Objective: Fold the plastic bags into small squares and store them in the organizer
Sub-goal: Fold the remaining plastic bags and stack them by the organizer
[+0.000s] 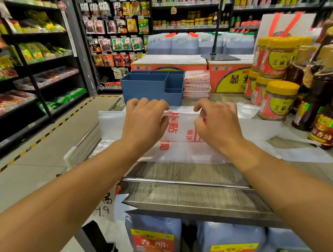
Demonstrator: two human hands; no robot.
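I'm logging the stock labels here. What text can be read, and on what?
"芝麻" on the yellow-lidded jars.
"香醋" on the jugs under the table.
"香油" on the dark bottle.
"银沃", upside down, on the plastic bag.
"9.9" on a hanging paper sign.
Shelf price tags: too blurred.

Both hands sat over the plastic bag (182, 128) mid-counter, left hand (145, 122) and right hand (216, 122) close together with a narrow gap between. Directly behind them stood the blue organizer (153, 88), open-topped, reachable from above. Stack of folded bags (197, 84) just beside its right wall. Right side was crowded: yellow-lidded jars (276, 100) and dark bottles (329, 117) lined that counter edge, blocking sideways travel. Boxes (175, 63) and a stand base (219, 55) closed off the back. Left edge was open to the aisle floor (41, 159). Bare wood counter (187, 177) lay free nearer the person.
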